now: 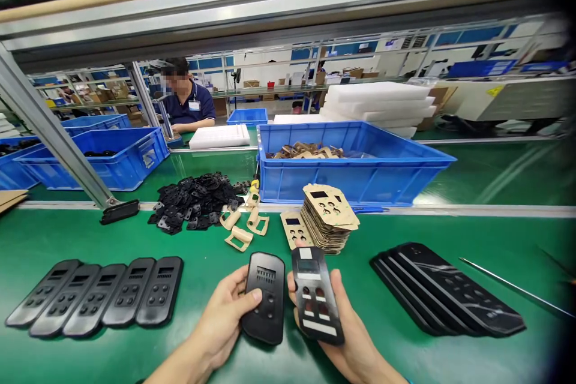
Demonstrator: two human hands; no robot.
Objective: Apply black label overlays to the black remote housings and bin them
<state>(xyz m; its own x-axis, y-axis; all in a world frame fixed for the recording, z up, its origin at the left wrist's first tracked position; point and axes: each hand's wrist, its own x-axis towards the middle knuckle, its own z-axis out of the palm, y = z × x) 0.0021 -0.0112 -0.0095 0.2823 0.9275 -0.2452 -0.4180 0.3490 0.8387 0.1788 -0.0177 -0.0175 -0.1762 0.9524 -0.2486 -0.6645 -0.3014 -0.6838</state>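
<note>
My left hand (227, 315) grips a black casing (265, 324) with a slotted window and round buttons, its thumb on the face. Beside it, my right hand (348, 324) holds a dark panel (315, 288) with white strips and round holes, fingers wrapped round its sides. The two parts are close but apart. A row of several black casings (159, 294) lies at the left. Overlapping glossy black panels (454, 294) are at the right. Behind my hands stands a stack of tan backing sheets (330, 210).
A heap of small black pieces (193, 201) and curled tan scraps (240, 239) lie behind. Beyond are a blue bin (351, 180) and white foam blocks (378, 102). A thin metal rod (513, 285) lies far right. A person (189, 99) sits across, near a metal post (54, 126).
</note>
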